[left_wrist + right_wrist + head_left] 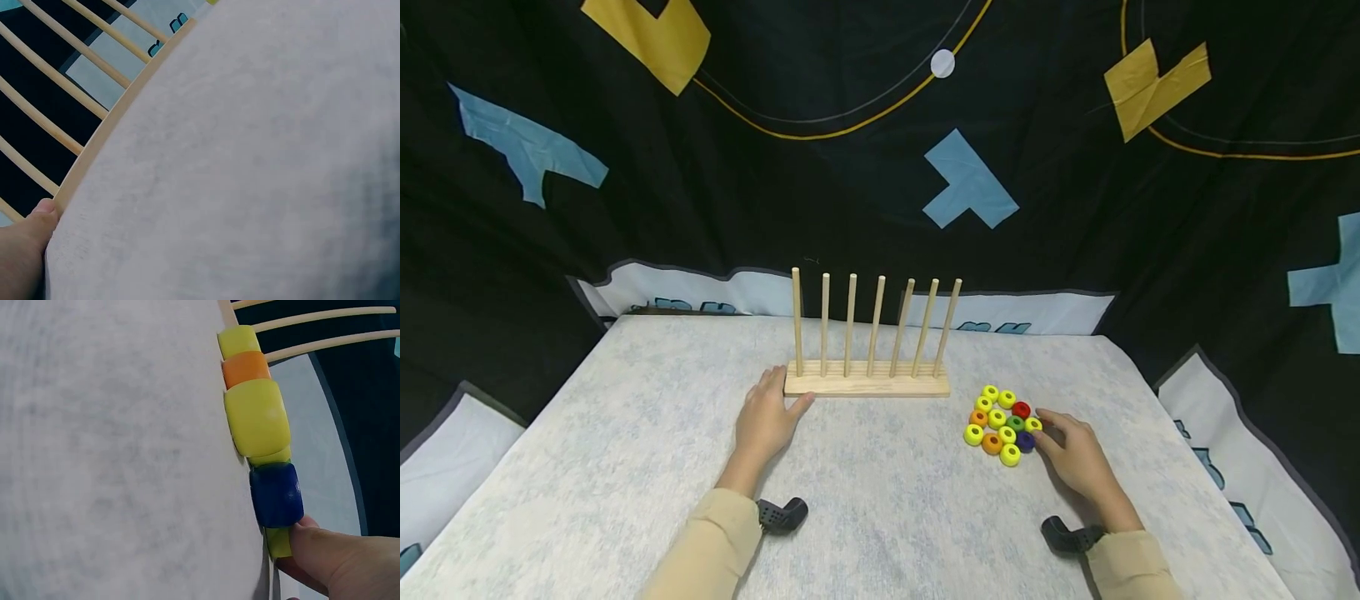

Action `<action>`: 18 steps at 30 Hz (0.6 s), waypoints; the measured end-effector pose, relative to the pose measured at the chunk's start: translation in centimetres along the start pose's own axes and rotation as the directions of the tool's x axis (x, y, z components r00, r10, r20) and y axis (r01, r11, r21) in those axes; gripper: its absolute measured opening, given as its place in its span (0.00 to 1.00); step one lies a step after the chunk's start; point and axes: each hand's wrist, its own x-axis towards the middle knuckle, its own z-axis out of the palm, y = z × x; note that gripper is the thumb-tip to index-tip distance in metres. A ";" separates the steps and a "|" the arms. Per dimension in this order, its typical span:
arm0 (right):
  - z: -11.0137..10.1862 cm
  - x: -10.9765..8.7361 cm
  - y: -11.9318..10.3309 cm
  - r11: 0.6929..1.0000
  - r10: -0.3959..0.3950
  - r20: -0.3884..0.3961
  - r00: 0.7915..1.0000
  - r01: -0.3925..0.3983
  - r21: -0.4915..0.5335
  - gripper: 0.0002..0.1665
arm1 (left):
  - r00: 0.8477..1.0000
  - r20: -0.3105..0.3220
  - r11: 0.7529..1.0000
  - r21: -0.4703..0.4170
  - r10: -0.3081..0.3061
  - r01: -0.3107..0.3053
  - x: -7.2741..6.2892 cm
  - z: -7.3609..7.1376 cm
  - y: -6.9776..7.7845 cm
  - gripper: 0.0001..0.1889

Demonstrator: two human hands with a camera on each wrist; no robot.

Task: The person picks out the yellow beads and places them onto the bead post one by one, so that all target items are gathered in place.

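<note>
A pale wooden rack (867,385) stands on the table, its long base carrying a row of several upright pegs. My left hand (765,421) grips the left end of that base, thumb along the front and fingers at the far side. In the left wrist view the thumb (42,215) lies against the base's end. To the right of the rack sits a cluster of round beads with holes: mostly yellow, plus orange, red, green and a dark blue bead (277,495). My right hand (1078,457) pinches a yellow bead (1033,425) at the cluster's right edge between thumb and index finger.
The light, mottled tabletop (880,508) extends around the rack and beads. Behind it hangs a black cloth (820,200) with yellow and blue shapes and a white lower border. Each wrist wears a black camera mount (782,515).
</note>
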 end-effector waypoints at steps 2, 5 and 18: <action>0.1 0.1 0.1 1.000 0.008 0.003 1.000 -0.008 -0.001 0.28 | 1.000 -0.005 1.000 0.005 0.004 -0.004 0.0 0.0 0.1 0.42; 0.1 0.3 0.1 1.000 0.011 0.008 1.000 -0.011 -0.004 0.28 | 1.000 -0.010 1.000 0.015 0.006 -0.006 0.1 -0.1 0.2 0.42; 0.5 0.3 0.3 1.000 0.021 0.011 1.000 -0.021 -0.003 0.26 | 1.000 0.009 0.999 0.044 0.004 -0.005 0.1 0.1 0.1 0.42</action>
